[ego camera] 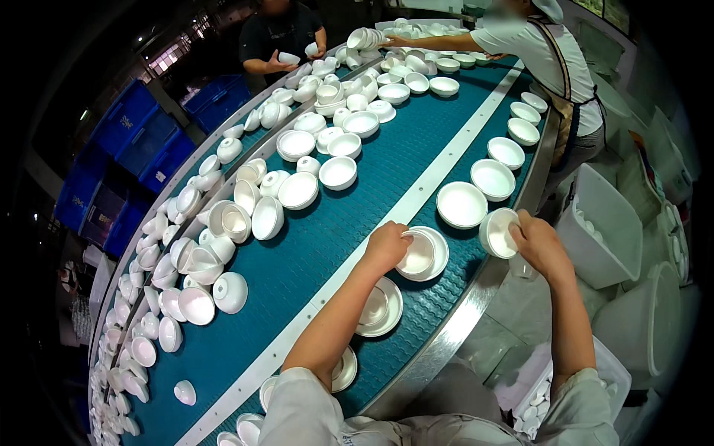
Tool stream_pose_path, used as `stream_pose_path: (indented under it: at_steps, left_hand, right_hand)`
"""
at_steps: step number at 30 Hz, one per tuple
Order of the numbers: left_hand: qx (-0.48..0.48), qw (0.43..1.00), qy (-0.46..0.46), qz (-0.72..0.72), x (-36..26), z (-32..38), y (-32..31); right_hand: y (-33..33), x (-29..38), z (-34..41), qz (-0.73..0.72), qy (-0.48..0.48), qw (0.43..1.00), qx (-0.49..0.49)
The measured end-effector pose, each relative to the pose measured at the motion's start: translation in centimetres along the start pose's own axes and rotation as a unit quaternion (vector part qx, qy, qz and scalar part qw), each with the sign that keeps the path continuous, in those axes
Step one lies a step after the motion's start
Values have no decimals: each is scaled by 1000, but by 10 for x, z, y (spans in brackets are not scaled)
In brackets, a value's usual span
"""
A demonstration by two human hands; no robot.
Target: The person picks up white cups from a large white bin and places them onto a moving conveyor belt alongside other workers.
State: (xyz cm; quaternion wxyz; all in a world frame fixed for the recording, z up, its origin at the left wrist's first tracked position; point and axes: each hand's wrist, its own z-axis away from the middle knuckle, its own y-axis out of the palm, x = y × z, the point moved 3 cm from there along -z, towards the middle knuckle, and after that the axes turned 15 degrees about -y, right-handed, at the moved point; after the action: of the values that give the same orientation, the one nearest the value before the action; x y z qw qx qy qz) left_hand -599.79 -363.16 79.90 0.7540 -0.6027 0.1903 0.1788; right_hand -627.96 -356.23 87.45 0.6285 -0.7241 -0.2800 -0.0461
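Note:
My left hand (389, 245) grips the rim of a small white bowl (417, 252), which sits inside a larger white bowl (440, 253) over the near lane of the blue-green conveyor belt (346, 223). At the belt's metal edge, my right hand (532, 237) holds another small white bowl (498, 233), tilted, by its rim. Just beyond both hands lies a wide white bowl (462, 205), first of a row of upright bowls along the near edge. Nested bowls (385, 306) rest below my left forearm, partly hidden by it.
A white divider strip (421, 188) splits the belt; many bowls crowd its far side. Two people stand at the far end, one reaching to stacked bowls (365, 39). Blue crates (125, 120) are at left. Right of the metal rim (440, 357) stand white bins (605, 223).

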Motion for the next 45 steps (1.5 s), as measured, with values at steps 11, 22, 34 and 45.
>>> stream_pose_path:
  at_steps: [11,22,34,45]
  left_hand:
    - [-263,873,-332,241,162,80,-115]
    - [-191,879,-308,-311,273,8,-157]
    - [-279,948,-111,-102,45,-11,-182]
    - [195,936,293,23,-267,-246,49]
  right_hand:
    - [62,-74,-137,65,-210,974,54]
    - [52,-133,-146,-62,-285,946,-138]
    - [29,-199,-11,-236,56,968,-68]
    - [-58,-216,126,-159,243,952,-100]
